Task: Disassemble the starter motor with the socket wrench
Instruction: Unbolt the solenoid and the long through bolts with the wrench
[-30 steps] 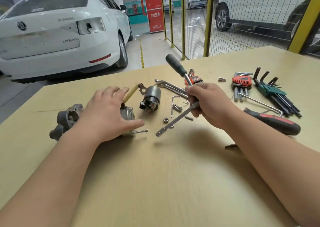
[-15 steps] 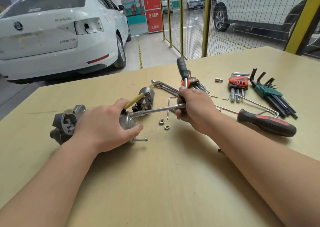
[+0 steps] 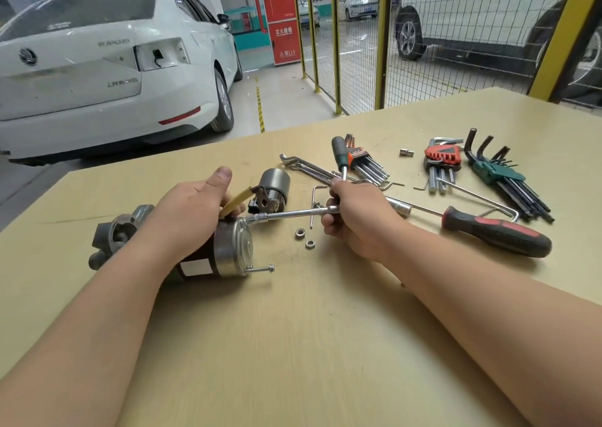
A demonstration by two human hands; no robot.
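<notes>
My left hand wraps over the starter motor, which lies on its side on the table. It looks heavy and rigid with a slick metal end cap, so I'd grip the dark body. My right hand clenches the socket wrench, its socket at the cap's top edge. Loose nuts, the solenoid and a protruding through bolt crowd the swing.
</notes>
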